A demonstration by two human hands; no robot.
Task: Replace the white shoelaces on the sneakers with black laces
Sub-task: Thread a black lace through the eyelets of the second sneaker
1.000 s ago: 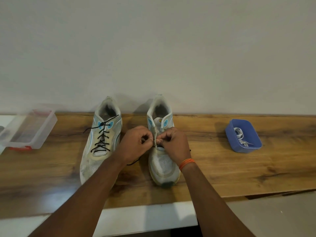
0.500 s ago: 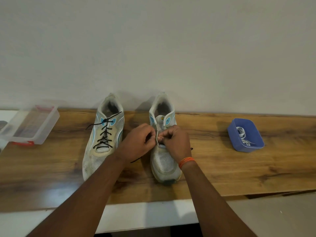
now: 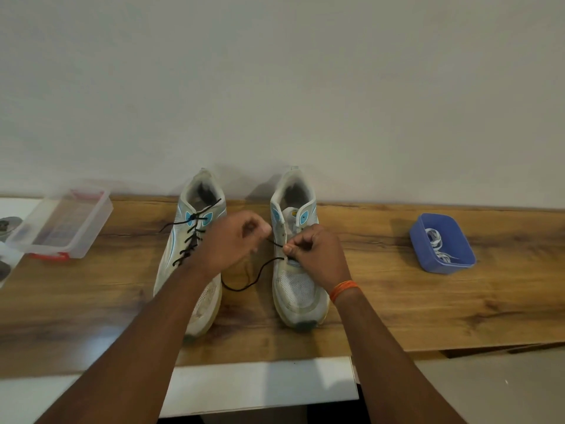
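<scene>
On the worktop (image 3: pixel 397 301), your left sneaker (image 3: pixel 191 255) is relaced; both hands pinch the black lace (image 3: pixel 260 270), starting the right sneaker (image 3: pixel 298 283).

— What's carrying everything?

— I see a wooden top (image 3: pixel 397 304) across the middle of the frame, a white ledge (image 3: pixel 260 381) below it.

— And on it?

— Two sneakers at centre: the left one (image 3: pixel 191 261) black-laced, the right one (image 3: pixel 298 270) with a lace (image 3: pixel 244 286) trailing onto the wood between them. A clear box (image 3: pixel 65 226) sits at far left, a blue tub (image 3: pixel 441 243) at right.
</scene>
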